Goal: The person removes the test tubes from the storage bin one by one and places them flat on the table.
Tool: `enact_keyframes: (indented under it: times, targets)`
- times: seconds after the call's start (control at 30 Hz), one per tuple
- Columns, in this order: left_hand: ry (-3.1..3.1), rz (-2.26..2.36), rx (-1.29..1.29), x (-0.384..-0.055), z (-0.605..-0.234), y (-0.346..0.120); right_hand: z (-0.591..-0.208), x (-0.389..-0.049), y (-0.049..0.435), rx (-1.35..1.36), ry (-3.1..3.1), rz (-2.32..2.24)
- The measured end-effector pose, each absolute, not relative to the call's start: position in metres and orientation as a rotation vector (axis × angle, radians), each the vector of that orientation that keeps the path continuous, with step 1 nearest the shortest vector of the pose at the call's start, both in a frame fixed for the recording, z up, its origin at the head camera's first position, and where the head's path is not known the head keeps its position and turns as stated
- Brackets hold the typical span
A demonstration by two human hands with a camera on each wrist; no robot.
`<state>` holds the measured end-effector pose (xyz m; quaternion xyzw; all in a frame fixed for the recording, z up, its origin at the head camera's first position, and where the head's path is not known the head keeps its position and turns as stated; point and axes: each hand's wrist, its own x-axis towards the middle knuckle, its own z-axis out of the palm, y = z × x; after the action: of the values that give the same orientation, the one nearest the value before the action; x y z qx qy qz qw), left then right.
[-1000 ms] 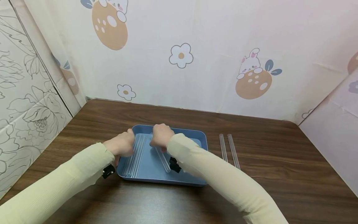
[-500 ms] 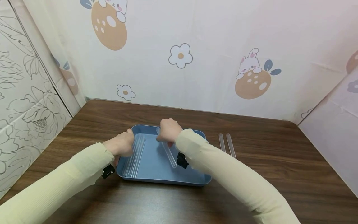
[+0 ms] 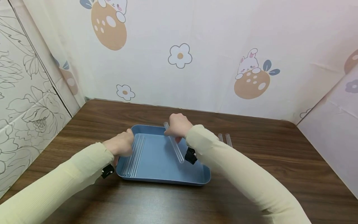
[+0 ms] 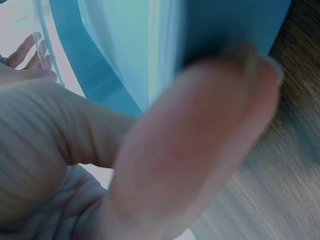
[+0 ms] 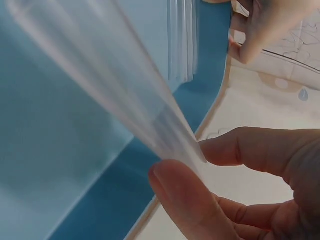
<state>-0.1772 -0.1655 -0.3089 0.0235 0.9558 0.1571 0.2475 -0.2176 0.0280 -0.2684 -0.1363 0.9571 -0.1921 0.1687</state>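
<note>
My left hand (image 3: 121, 144) grips the left side of a blue tray (image 3: 167, 181), and the left wrist view shows a finger against the tray's outer wall (image 4: 225, 25). Over the back of the tray, my right hand (image 3: 179, 126) pinches a clear test tube (image 3: 176, 149) near its upper end. The tube slants, its rounded end toward me above the tray floor. In the right wrist view the thumb (image 5: 177, 187) and a fingertip press on either side of the tube. Several more test tubes (image 3: 135, 157) lie side by side along the tray's left side.
Two clear tubes (image 3: 229, 140) lie on the brown wooden table (image 3: 265, 149) right of the tray, partly hidden by my right sleeve (image 3: 240, 168). A patterned cloth (image 3: 207, 81) hangs behind the table's back edge, and more cloth hangs at the left.
My right hand has moved right and farther back, raising the test tube from low in the tray to above it. The left hand has stayed on the tray's side.
</note>
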Motion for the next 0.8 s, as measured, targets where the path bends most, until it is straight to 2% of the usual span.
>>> enact_keyframes:
  times: [0.8]
  targets:
    - [2.586, 0.404, 0.104, -0.176, -0.309, -0.167, -0.252, -0.223, 0.078, -0.369, 2.739, -0.562]
